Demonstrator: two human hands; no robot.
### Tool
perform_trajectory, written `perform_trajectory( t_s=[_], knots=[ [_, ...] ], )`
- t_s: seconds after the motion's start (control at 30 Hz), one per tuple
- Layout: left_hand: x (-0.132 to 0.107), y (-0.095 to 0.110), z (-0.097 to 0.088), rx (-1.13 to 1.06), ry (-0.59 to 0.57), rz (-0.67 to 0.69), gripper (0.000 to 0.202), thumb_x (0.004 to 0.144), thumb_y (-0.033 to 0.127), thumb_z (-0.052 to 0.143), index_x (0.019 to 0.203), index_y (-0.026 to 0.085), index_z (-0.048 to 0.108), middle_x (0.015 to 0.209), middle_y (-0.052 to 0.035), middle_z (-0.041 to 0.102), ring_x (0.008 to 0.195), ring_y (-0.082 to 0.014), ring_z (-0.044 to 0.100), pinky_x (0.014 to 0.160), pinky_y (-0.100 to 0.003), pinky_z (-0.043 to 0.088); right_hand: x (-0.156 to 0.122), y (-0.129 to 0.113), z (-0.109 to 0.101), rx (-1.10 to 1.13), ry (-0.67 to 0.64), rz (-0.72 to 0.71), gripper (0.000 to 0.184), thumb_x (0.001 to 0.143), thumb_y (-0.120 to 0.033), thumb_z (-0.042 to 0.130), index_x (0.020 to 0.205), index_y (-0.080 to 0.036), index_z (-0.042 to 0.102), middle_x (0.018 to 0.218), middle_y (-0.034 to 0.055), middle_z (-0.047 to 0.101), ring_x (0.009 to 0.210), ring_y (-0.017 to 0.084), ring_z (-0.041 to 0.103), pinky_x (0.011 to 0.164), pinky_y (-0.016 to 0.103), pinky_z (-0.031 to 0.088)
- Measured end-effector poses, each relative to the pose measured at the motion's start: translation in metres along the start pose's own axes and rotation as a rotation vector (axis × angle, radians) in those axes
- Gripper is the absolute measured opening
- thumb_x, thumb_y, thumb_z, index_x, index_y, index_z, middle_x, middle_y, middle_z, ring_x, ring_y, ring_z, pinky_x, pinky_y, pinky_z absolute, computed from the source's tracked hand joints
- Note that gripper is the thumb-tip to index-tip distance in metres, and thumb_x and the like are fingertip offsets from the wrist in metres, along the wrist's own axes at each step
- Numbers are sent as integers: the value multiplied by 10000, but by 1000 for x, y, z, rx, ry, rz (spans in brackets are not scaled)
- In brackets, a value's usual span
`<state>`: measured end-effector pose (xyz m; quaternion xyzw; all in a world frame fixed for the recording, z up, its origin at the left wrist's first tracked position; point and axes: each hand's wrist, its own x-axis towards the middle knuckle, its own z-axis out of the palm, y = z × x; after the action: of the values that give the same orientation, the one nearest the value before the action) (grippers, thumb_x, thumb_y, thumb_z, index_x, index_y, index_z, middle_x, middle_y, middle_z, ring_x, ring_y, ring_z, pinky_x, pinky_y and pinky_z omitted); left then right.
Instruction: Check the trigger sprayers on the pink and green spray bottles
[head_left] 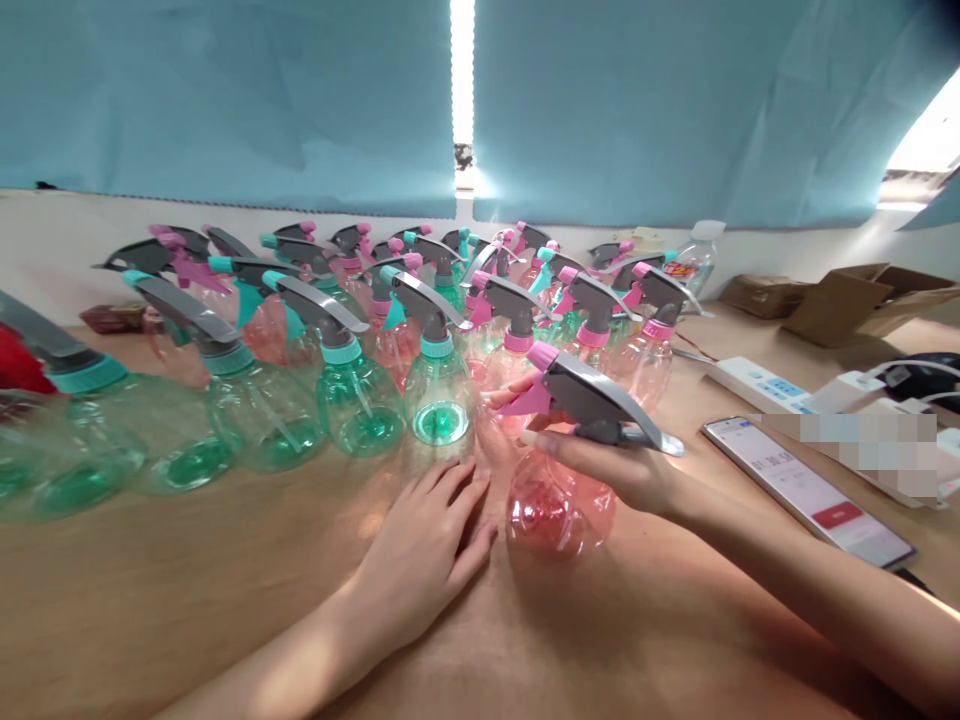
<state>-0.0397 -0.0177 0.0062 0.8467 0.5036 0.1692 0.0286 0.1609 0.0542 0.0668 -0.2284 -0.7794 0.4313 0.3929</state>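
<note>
Bottle point(559, 505), pink, gripped near neck by right hand point(626, 470); left hand point(424, 530) loose on tabletop point(247, 590), room leftward below green bottles point(361, 405).

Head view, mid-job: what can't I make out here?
Head view:
Clear pink plastic spray bottle: collar hidden behind the right hand.
Grey plastic sprayer head, far left: nozzle end cut off by the left edge.
Flat rectangular smartphone: fine screen text too small and blurred.
Rear grey-and-pink-headed spray bottles: bodies mostly hidden behind nearer clear bottles.
</note>
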Motion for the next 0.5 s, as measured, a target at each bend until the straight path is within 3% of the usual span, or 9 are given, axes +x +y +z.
perform_trajectory(
  t_s=[0.17,0.37,0.5],
  knots=[
    [-1,0,0,-1,-5,-3,344,945,282,498,1251,144,571,1286,-133,584,1181,-308,516,959,-473,449,0,-1,0,5,4,11,202,848,-251,598,1046,-254,636,903,25,674,894,182,625,745,317,528],
    [0,0,0,4,-13,0,341,949,275,493,1247,129,573,1289,-140,582,1181,-308,513,966,-476,444,0,-4,1,-7,71,2,92,804,-249,653,877,-247,597,830,3,634,794,157,624,662,272,524],
    [0,-1,1,1,-6,0,345,946,282,498,1256,147,567,1299,-136,577,1186,-313,513,962,-486,446,1,-5,0,-5,48,12,70,808,-240,639,848,-242,582,800,-3,606,767,148,613,653,265,522]
  ],
)
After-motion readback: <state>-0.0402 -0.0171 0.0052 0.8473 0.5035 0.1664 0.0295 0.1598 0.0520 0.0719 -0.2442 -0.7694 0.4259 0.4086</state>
